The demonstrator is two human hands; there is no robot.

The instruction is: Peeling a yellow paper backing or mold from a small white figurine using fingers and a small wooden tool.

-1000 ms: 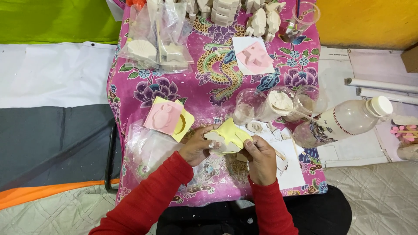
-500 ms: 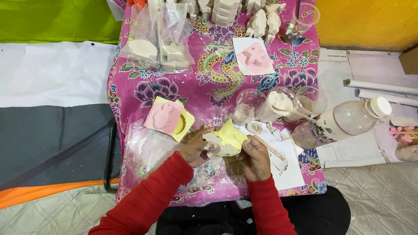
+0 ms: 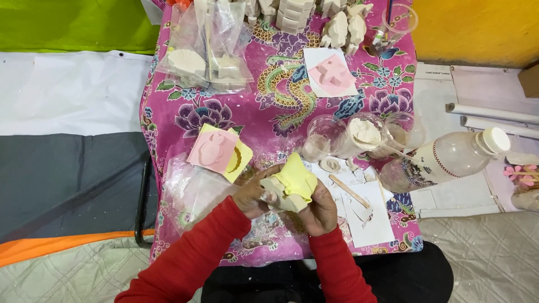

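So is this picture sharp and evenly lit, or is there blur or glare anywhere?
Head view: soft, even light with faint shadows; the yellow mould held between left hand and right hand is fairly sharp; mild glare on the clear plastic bags and the plastic bottle; the white sheet looks bright and nearly featureless.

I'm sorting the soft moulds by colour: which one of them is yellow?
The yellow mould held in both hands, left hand and right hand, peeling off a pale cast. The two other moulds on the cloth are pink.
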